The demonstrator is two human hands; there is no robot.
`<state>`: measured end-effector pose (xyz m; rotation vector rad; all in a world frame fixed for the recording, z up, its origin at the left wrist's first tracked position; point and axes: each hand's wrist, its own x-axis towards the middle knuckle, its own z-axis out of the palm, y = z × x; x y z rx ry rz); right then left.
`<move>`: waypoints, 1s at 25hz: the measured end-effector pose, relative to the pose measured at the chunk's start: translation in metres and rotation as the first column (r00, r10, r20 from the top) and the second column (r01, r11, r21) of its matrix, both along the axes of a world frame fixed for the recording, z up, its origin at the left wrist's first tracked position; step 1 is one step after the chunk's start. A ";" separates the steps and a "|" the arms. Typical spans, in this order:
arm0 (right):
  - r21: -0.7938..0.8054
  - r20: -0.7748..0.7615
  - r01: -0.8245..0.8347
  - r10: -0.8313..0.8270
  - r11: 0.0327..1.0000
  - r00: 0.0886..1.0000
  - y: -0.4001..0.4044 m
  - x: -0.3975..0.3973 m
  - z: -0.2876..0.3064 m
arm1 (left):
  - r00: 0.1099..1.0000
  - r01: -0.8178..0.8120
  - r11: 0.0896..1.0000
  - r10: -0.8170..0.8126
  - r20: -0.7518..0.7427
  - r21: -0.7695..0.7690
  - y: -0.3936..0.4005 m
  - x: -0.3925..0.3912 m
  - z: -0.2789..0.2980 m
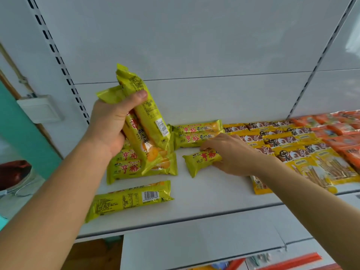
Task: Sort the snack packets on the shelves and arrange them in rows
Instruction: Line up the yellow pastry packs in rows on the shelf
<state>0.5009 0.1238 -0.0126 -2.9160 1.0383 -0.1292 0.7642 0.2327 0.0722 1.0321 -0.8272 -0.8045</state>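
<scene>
So the left hand (109,123) is gripping a bunch of green-yellow biscuit packets (144,121), fingers clenched round them, holding them up on end over the small pile of the same packets (136,166) lying near the left end of the shelf (214,195). The right hand (231,154) is pinching one loose packet (202,159) that's lying crooked in the middle of the shelf, fingertips curled over its right end.

Two more of the kind (196,133) are already lying tidy toward the back edge, right beside the brown-and-yellow packets (280,141). Another one (128,201) is sitting barcode-up near the front edge.

My take on doing this bit well: I'd be turning that crooked packet so it's running parallel to the two at the back, label up, then sliding it snug against them. Wrappers are slippery, so I'd be pushing it flat rather than lifting by the crimp. The flipped front one is needing a turn too.
</scene>
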 end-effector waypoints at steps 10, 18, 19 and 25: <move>-0.114 0.170 0.059 -0.039 0.992 0.985 -0.013 0.034 -0.009 | 0.996 -0.010 0.996 0.018 -0.085 0.093 0.013 0.008 -0.025; 0.378 0.659 0.001 -0.270 0.926 0.703 0.014 0.031 0.012 | 0.954 0.040 0.996 -0.016 -0.299 0.075 0.007 -0.020 -0.033; 0.595 0.681 -0.136 -0.407 0.792 0.609 0.024 0.033 0.023 | 0.948 0.051 0.997 -0.028 -0.317 0.064 0.005 -0.026 -0.034; 0.607 0.767 -0.320 -0.429 0.728 0.477 0.039 0.024 0.036 | 0.949 0.071 0.994 -0.042 -0.313 0.083 0.002 -0.049 -0.040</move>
